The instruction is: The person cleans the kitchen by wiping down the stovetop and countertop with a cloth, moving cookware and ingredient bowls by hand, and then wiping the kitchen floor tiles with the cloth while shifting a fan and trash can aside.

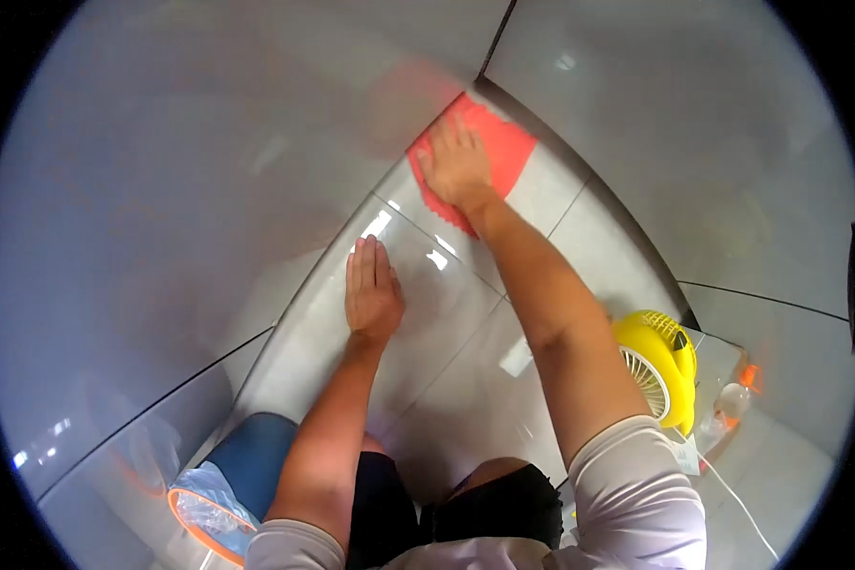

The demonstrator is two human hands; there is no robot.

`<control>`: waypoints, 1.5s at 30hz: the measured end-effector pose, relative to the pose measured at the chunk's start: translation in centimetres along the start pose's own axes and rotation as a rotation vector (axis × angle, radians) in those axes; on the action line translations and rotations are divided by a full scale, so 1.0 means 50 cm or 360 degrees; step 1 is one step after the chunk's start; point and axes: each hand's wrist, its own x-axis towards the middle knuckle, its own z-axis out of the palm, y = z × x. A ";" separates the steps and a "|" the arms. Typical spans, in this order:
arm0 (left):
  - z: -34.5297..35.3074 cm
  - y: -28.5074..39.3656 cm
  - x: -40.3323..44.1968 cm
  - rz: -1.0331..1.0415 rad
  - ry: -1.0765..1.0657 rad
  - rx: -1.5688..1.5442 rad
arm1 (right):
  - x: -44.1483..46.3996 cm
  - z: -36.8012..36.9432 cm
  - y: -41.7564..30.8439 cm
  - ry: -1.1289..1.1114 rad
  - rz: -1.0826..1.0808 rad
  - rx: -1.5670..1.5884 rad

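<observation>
Glossy gray tiles (209, 190) meeting at a corner, right hand (458, 163) flat and spread on a scallop-edged red cloth (511, 147) at the floor's (437, 323) corner, left hand (373, 294) open, holding nothing, rounded yellow fan (676, 380) near the right arm (570, 332).

The glossy, light grey tiled floor (451, 332) narrowed to a corner at twelve o'clock, crossed by thin dark joints. Flat in that corner lay a coral-red cloth with a scalloped edge (511, 157). Between three and four sat a round yellow fan with a white grille (670, 380), a clear plastic bottle with an orange top (730, 404) farther out. Between seven and eight was a dark blue, orange-rimmed bin (256, 456).
</observation>
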 end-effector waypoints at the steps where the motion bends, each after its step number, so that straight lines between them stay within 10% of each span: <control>1: 0.003 -0.004 -0.001 0.0006 0.0024 -0.0004 | -0.017 -0.001 -0.027 -0.0025 -0.0067 0.0003; 12: -0.062 -0.031 -0.065 -0.0199 0.0155 -0.0222 | -0.419 0.042 -0.157 0.0114 -0.0777 0.0357; 23: -0.047 -0.058 -0.115 -0.0199 0.0144 -0.0022 | -0.270 0.041 -0.069 0.0116 0.0059 0.0200; 30: -0.064 -0.054 -0.109 -0.0180 0.0208 -0.0152 | -0.173 0.015 -0.186 -0.0070 -0.0327 0.0095; 45: -0.040 -0.061 -0.124 -0.0359 0.0162 -0.0386 | -0.632 0.064 -0.154 -0.0055 -0.0761 0.0461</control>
